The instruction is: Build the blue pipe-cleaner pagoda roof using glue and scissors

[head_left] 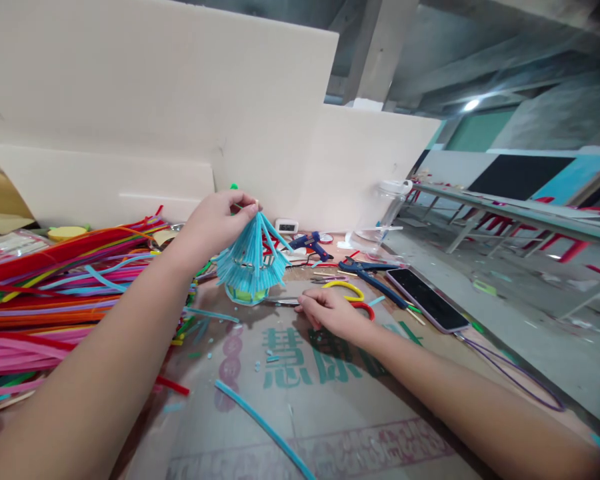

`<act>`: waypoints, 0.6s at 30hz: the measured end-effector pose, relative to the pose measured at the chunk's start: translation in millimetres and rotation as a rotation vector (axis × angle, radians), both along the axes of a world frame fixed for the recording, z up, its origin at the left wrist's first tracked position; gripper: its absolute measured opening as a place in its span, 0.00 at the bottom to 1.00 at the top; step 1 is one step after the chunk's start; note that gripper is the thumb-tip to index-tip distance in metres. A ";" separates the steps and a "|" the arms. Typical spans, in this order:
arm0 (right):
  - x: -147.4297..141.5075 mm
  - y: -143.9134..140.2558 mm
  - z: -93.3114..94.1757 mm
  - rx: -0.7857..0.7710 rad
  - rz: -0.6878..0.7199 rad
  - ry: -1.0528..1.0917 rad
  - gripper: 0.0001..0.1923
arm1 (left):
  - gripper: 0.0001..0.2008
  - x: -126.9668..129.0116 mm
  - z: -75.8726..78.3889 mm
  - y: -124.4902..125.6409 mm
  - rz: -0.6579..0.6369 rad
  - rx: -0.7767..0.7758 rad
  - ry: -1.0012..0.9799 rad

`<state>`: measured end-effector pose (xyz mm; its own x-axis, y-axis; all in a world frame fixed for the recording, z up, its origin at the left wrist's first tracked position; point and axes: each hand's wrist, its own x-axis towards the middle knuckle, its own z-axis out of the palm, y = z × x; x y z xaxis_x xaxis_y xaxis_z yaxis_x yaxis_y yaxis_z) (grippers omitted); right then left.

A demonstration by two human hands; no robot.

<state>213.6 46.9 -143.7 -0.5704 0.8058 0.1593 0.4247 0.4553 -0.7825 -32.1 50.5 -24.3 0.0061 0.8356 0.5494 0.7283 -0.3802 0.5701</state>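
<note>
The left hand (pixel 235 203) is closed, thumb and fingers pinching the peak of the upright blue model (pixel 253 267), toward the bench's (pixel 480 380) far edge. The right hand (pixel 327 312) is half curled over the scissors (pixel 347 288); whether it grips them, I cannot tell. Pipe cleaners (pixel 35 320) heap along the left edge; a phone (pixel 427 300) lies near the right edge.

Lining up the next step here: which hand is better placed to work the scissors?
Probably the right hand: it is at the scissors, fingers near their middle, though whether it grips them is unclear. The left hand is occupied, pinching the blue model at its top.
</note>
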 end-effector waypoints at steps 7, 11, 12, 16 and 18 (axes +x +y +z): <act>-15.1 7.0 -6.3 0.081 0.070 -0.057 0.25 | 0.17 -1.4 -1.7 3.7 -0.013 0.029 0.017; -23.4 9.5 -8.2 -0.060 0.210 0.032 0.26 | 0.18 -2.6 -1.2 4.2 0.010 0.020 0.025; -23.2 9.4 -8.3 -0.143 0.269 0.066 0.26 | 0.18 -3.7 -1.2 4.7 0.020 0.021 0.027; -12.7 6.3 -4.6 -0.624 0.528 0.180 0.28 | 0.18 -12.3 -0.9 7.8 0.049 0.000 0.034; -6.9 2.1 1.0 -0.639 0.504 0.274 0.26 | 0.19 -18.2 -0.6 9.7 0.032 -0.015 0.032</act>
<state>206.7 49.0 -142.6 -0.8922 0.4484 -0.0541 0.0485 -0.0240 -0.9985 -50.2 60.2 -24.9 -0.0030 0.8436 0.5370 0.7581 -0.3483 0.5513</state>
